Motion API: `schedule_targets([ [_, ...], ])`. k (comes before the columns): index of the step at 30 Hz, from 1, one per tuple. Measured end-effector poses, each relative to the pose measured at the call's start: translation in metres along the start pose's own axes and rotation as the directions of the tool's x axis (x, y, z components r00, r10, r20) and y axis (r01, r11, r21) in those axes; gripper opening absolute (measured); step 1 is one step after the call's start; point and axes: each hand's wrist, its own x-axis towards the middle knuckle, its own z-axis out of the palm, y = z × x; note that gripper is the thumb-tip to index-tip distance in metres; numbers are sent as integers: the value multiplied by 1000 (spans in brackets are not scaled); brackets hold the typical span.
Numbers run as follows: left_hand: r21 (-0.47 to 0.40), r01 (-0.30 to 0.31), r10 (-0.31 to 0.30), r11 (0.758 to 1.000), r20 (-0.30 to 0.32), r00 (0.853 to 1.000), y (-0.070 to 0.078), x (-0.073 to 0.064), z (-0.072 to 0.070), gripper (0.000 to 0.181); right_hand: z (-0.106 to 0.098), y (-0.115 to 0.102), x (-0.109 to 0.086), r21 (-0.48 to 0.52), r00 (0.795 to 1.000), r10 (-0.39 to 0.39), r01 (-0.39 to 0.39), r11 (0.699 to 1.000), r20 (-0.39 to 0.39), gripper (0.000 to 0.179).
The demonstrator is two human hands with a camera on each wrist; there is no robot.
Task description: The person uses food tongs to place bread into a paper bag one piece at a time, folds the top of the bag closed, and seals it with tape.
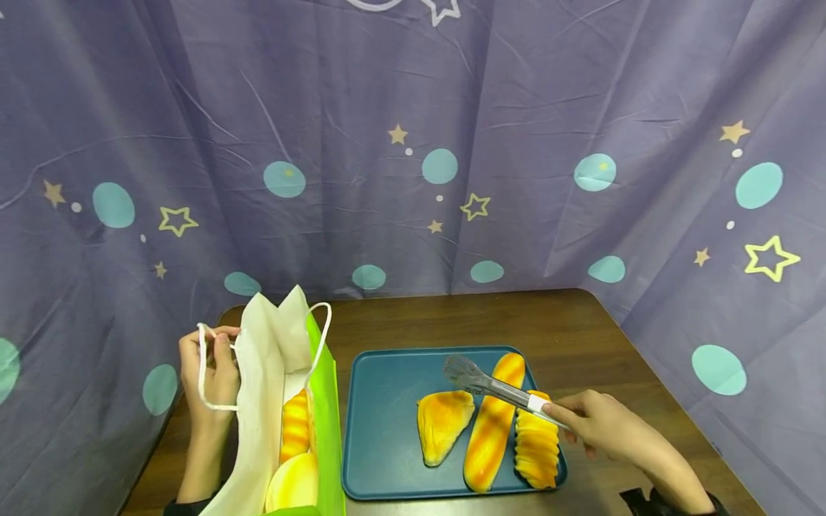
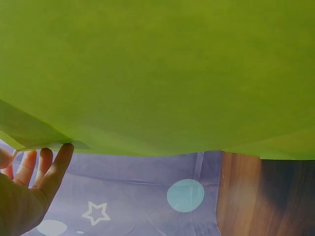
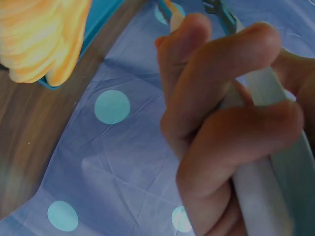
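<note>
My right hand (image 1: pixel 603 423) grips a pair of metal tongs (image 1: pixel 506 392) by the white handle, its fingers curled round it in the right wrist view. The tongs reach left over a long bread loaf (image 1: pixel 488 444) and a ridged bread (image 1: pixel 537 451), with their tips above the tray. A triangular pastry (image 1: pixel 442 423) lies just left of the loaf. At the left, my left hand (image 1: pixel 216 373) pinches the upper edge of a green paper bag (image 1: pixel 330 430) beside its white cord handle. Inside the bag are a striped bread (image 1: pixel 295 426) and a round yellow bun (image 1: pixel 295 484).
A blue tray (image 1: pixel 377 430) carries the three breads on the brown wooden table (image 1: pixel 400 319). The bag stands close to the tray's left side. Behind the table hangs a purple curtain (image 1: pixel 387 93) with stars and teal dots.
</note>
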Motion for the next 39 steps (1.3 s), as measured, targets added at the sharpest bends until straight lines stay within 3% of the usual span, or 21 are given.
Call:
schedule_targets([
  [3,-4,2,-2,1000,-1,1000,-1,0,0,8,5,1,2,-112,997,64,-70,991,-54,39],
  [8,-23,19,-19,1000,1,1000,0,-1,1,7,13,-1,5,-251,976,136,-176,952,-167,41],
  [12,-54,47,-47,997,-2,999,1,-2,2,12,18,-1,10,-314,968,156,-212,925,-195,44],
  [17,-23,26,-26,999,1,1000,2,-2,1,5,24,-2,14,-357,963,171,-238,903,-211,43],
  [28,-35,13,-13,999,0,1000,-1,-1,1,9,31,4,13,-346,953,151,-240,907,-264,37],
  [39,-23,10,-10,1000,-9,1000,-4,0,1,4,36,7,7,-332,948,45,-155,930,-315,29],
])
